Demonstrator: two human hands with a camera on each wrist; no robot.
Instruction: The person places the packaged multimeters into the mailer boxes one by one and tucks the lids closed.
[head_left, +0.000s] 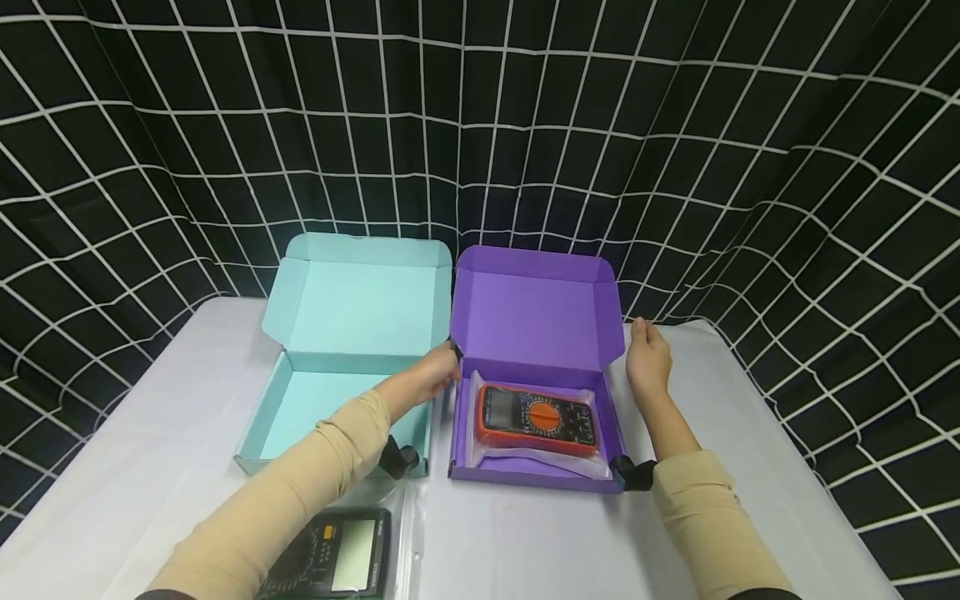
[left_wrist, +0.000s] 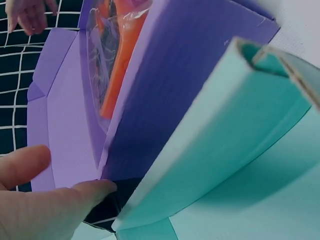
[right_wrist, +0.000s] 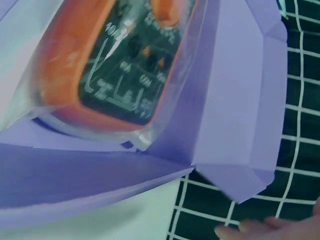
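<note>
An orange and black multimeter (head_left: 542, 418) in a clear plastic bag lies inside the open purple box (head_left: 525, 477), whose lid (head_left: 536, 321) stands raised at the back. My left hand (head_left: 433, 372) is at the box's left rear corner, over the gap beside the teal box. Its fingertip (left_wrist: 102, 189) meets the purple side wall near that corner in the left wrist view; whether it presses there I cannot tell. On the other side, my right hand (head_left: 648, 357) hovers beside the lid's right edge, its fingers (right_wrist: 255, 227) apart from the cardboard and holding nothing.
To the left stands the teal box (head_left: 300, 417) with its lid raised, partly hidden by my left arm. A dark multimeter (head_left: 352, 554) in a clear bag lies on the white table (head_left: 517, 542) at the front. Black grid-patterned cloth (head_left: 480, 150) surrounds the table.
</note>
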